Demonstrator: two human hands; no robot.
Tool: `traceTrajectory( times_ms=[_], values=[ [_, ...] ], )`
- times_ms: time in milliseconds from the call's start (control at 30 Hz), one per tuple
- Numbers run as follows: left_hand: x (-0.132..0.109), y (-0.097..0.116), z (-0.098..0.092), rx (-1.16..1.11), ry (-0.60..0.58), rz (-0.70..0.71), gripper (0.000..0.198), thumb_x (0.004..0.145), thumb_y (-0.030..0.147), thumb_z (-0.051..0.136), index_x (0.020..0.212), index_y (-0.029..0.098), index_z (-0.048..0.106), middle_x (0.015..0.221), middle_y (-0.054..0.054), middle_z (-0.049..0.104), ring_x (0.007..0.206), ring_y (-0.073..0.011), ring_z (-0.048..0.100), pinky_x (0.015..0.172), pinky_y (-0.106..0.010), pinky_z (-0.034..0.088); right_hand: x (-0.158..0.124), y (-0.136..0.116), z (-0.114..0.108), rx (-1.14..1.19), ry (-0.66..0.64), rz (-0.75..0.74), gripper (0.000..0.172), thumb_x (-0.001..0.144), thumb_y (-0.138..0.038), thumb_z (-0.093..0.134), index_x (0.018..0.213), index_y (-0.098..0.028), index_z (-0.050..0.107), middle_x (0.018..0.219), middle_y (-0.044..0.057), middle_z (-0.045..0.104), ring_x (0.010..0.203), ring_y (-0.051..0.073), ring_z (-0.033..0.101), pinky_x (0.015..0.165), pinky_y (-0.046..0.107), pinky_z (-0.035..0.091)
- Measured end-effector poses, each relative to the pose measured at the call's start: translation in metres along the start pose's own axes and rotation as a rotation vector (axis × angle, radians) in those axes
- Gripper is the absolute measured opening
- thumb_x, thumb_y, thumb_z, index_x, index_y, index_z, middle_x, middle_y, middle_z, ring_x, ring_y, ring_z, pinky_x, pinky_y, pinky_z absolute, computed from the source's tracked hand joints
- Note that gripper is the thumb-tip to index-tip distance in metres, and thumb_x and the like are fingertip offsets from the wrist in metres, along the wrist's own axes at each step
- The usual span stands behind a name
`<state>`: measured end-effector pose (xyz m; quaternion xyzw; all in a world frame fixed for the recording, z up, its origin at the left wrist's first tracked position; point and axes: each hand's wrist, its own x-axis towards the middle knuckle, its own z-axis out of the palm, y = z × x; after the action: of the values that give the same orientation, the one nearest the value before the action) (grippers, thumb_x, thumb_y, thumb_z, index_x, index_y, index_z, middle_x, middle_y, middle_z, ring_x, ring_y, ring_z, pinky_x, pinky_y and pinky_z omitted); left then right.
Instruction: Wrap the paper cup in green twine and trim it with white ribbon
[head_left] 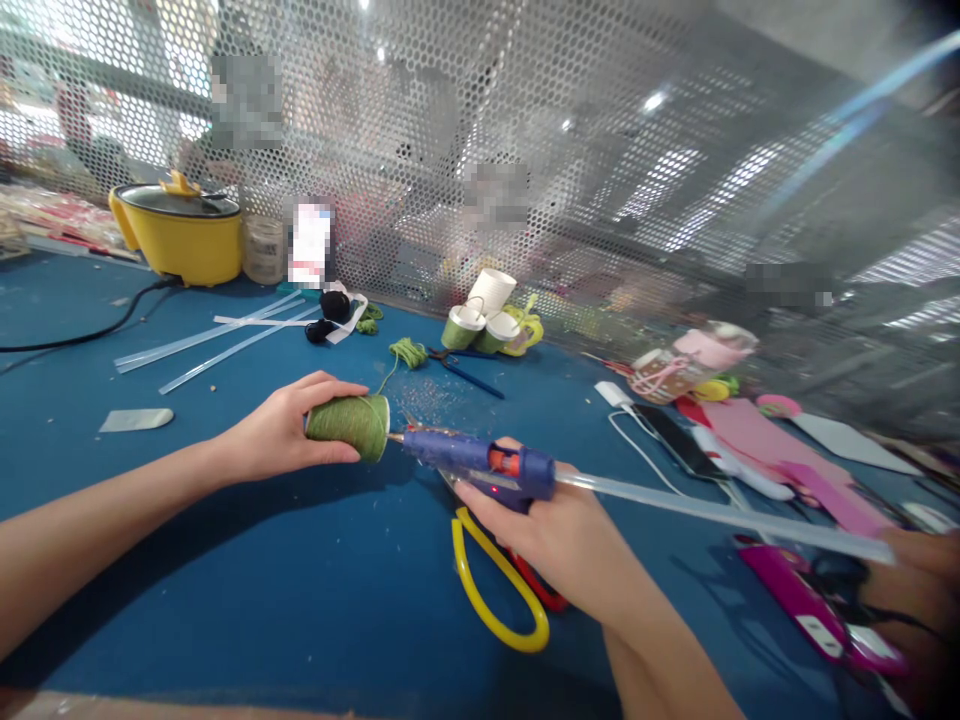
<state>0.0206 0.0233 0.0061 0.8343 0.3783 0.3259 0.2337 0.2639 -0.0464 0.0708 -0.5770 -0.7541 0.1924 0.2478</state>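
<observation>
The blue pistol-shaped glue gun (466, 456) is smooth plastic; the green yarn-wrapped cylinder (351, 426), fibrous; the flat blue tabletop (300, 590), matt.

Blue tabletop (330, 610) carries scissors (525, 640); yellow pot (196, 245); clear sticks (187, 341); blue pliers (472, 378).

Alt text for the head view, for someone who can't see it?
The left hand holds a yarn-wrapped cylinder sideways; the right hand holds a glue gun, its nozzle at the cylinder's end. Scissors lie under the gun on a blue table, green yarn beyond.
</observation>
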Motion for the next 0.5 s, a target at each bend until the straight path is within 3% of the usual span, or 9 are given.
traceTrajectory(
  times_ms=[200,367,500],
  values=[
    [0.0,0.001,0.0,-0.117,0.002,-0.118,0.053,0.07,0.045,0.062,0.115,0.019,0.051,0.103,-0.007,0.059,0.091,-0.0221,0.057,0.079,-0.035,0.047,0.005,0.01,-0.004,0.251,-0.084,0.206,0.024,0.074,-0.037,0.057,0.06,-0.018,0.053,0.041,-0.006,0.047,0.039,0.01,0.044,0.045,0.024,0.039],
    [0.001,0.003,-0.001,-0.264,-0.003,-0.232,0.057,0.069,0.048,0.062,0.116,0.016,0.051,0.103,-0.007,0.062,0.091,-0.024,0.059,0.077,-0.036,0.048,0.02,0.031,-0.004,0.467,0.074,0.249,0.028,0.065,-0.041,0.065,0.066,-0.015,0.057,0.058,0.0,0.056,0.053,0.011,0.05,0.053,0.024,0.041],
    [0.002,0.005,-0.001,-0.258,0.013,-0.226,0.058,0.069,0.046,0.062,0.117,0.015,0.05,0.105,-0.009,0.062,0.091,-0.025,0.059,0.076,-0.037,0.048,0.039,0.053,0.0,0.473,0.051,0.338,0.035,0.07,-0.05,0.058,0.068,-0.014,0.057,0.066,0.004,0.059,0.055,0.011,0.052,0.05,0.022,0.041]
  ],
)
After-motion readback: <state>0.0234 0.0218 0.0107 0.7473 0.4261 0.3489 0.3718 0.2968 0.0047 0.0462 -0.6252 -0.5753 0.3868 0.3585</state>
